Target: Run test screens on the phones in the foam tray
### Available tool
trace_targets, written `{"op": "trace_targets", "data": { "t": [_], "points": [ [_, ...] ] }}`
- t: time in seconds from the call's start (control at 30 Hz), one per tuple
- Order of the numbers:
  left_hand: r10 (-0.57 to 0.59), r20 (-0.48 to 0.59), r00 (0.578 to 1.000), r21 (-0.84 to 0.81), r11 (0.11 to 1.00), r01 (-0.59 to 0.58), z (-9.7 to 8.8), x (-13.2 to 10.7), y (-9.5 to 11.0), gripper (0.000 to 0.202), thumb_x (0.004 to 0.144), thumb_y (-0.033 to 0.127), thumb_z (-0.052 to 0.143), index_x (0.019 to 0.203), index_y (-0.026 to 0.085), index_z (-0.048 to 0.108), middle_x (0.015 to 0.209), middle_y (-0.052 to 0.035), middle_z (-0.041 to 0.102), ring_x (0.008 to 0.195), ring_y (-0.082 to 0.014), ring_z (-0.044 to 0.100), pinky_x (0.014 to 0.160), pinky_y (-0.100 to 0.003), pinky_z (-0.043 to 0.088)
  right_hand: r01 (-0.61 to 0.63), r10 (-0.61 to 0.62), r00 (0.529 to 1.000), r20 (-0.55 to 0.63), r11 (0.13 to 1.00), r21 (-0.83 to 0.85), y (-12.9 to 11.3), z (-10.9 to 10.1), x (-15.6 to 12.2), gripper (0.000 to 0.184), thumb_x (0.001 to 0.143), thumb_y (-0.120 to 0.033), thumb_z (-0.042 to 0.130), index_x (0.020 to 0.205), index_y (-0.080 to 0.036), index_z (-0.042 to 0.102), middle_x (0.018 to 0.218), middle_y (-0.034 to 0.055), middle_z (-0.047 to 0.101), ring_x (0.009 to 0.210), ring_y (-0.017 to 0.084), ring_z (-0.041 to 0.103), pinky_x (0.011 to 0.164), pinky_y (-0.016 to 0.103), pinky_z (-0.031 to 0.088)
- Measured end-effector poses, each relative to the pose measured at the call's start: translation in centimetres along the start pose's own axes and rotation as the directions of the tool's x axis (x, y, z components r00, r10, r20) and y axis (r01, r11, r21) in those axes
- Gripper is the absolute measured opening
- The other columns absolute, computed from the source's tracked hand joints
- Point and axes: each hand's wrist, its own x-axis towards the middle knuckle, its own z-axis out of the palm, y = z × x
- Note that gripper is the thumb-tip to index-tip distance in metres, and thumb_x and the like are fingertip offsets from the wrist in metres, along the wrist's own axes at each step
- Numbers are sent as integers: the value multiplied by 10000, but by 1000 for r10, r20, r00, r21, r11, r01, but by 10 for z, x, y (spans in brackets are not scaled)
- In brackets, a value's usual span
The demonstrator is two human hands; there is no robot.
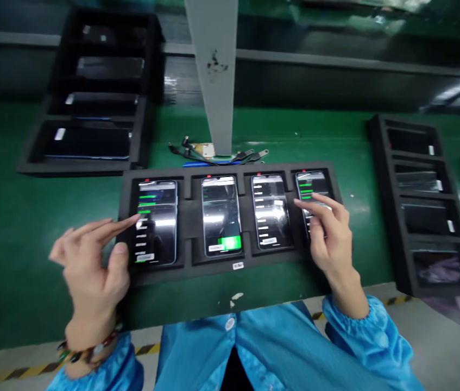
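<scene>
In the head view, four lit smartphones (221,212) lie face up in a black foam tray (193,217); the left hand (91,266) points at the leftmost screen, the right hand (331,233) spreads over the rightmost, neither pinching anything. Each phone looks light, rigid and slick, its glass probably fragile, best gripped by the long edges at the cutouts.

Green counter (1,222): dark foam tray (192,218) mid, second tray (75,168) far left, third tray (383,184) right. Dark cables (241,156) behind mid tray, whitish scraps (237,296) near front edge.
</scene>
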Motion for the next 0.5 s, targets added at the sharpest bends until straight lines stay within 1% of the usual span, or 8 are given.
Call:
{"op": "trace_targets", "data": {
  "t": [0.1, 0.17, 0.23, 0.27, 0.33, 0.4, 0.47, 0.5],
  "points": [
    [-11, -15, 1000, -16, 1000, 10, 4, 0, 2, 455, 1073, 506, 520, 1342, 256, 790, 1287, -125, 792, 1380, -378, 669, 1354, -677, 299, -107, 103, 992, -76, 993, -44, 26, -11, -10, 413, 1092, -200, 475, 1371, -275, 770, 1354, 120, 776, 1450, 362, 645, 1195, 650, 525],
    [-11, -52, 999, -26, 1000, 9, 4, 0, 3, 459, 1061, 526, 540, 1330, 264, 804, 1277, -123, 804, 1366, -394, 686, 1343, -700, 318, -135, 130, 988, -79, 989, -62, 31, -11, -12, 394, 1101, -219, 475, 1349, -268, 777, 1343, 119, 780, 1442, 358, 648, 1201, 652, 516],
    [-6, -88, 996, -36, 999, 3, 4, 0, 4, 472, 1043, 554, 575, 1314, 255, 819, 1261, -132, 816, 1339, -412, 706, 1312, -713, 368, -146, 142, 987, -81, 988, -55, 29, -9, -13, 377, 1114, -251, 474, 1327, -263, 785, 1329, 120, 784, 1432, 350, 655, 1211, 644, 506],
    [-18, -91, 996, -41, 999, 14, 4, 1, 5, 487, 1036, 563, 592, 1331, 248, 815, 1286, -138, 814, 1346, -418, 705, 1298, -709, 395, -152, 147, 984, -97, 988, -38, 30, -9, -13, 370, 1120, -273, 477, 1323, -262, 787, 1333, 121, 784, 1430, 346, 656, 1218, 638, 503],
    [-95, -59, 994, -70, 993, 91, 3, 2, 6, 536, 1033, 565, 624, 1438, 242, 762, 1425, -146, 776, 1422, -418, 674, 1295, -685, 436, -193, 192, 969, -153, 981, 10, 37, -12, -12, 373, 1126, -331, 493, 1366, -258, 769, 1396, 129, 765, 1445, 345, 646, 1243, 637, 492],
    [-223, -5, 975, -145, 965, 220, 5, 5, 9, 604, 1036, 561, 654, 1552, 247, 669, 1579, -148, 695, 1482, -399, 650, 1293, -646, 481, -308, 317, 931, -184, 948, 78, 54, -18, -11, 406, 1123, -398, 519, 1447, -260, 720, 1470, 129, 742, 1455, 352, 643, 1270, 654, 467],
    [-314, 68, 947, -234, 918, 321, 9, 9, 12, 658, 1048, 577, 654, 1608, 237, 593, 1645, -164, 640, 1486, -377, 658, 1280, -611, 521, -421, 445, 886, -131, 890, 175, 74, -23, -8, 424, 1110, -461, 554, 1453, -267, 709, 1483, 122, 746, 1435, 357, 665, 1282, 663, 455],
    [-334, 108, 936, -256, 901, 351, 12, 11, 12, 677, 1054, 592, 646, 1622, 232, 568, 1644, -171, 638, 1475, -366, 668, 1276, -597, 532, -442, 473, 877, -88, 865, 237, 82, -26, -6, 414, 1100, -486, 576, 1420, -271, 726, 1455, 114, 762, 1405, 355, 687, 1268, 653, 474]
  ]
}}
